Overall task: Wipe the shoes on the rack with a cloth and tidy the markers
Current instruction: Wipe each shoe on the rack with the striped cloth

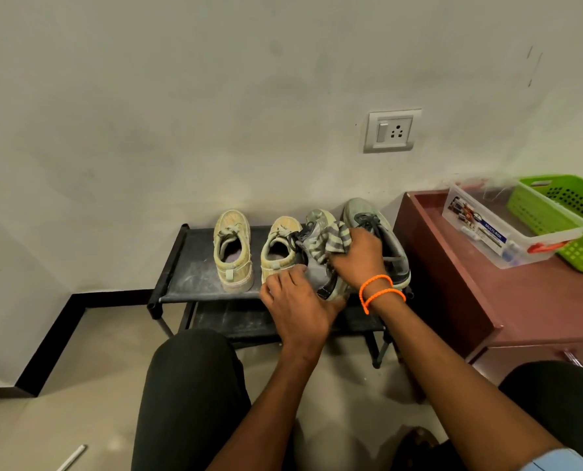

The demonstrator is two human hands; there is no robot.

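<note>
Four shoes (233,253) — two beige, two grey-green — one striped cloth (330,244), one rack (194,266), two bins (555,212).

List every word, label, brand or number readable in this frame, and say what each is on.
"MULTI-BOX": on the blue strip of the label on the clear plastic box, which stands on the brown cabinet.
The rest of that label, pictures and small print, is too blurred to read.
No readable text on the shoes, the striped cloth, the green basket or the wall socket.

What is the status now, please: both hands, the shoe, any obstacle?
Left hand grips heel of grey sneaker, tilted on rack. Right hand presses striped cloth on it. Nothing blocking; neighbour shoes close either side.
</note>
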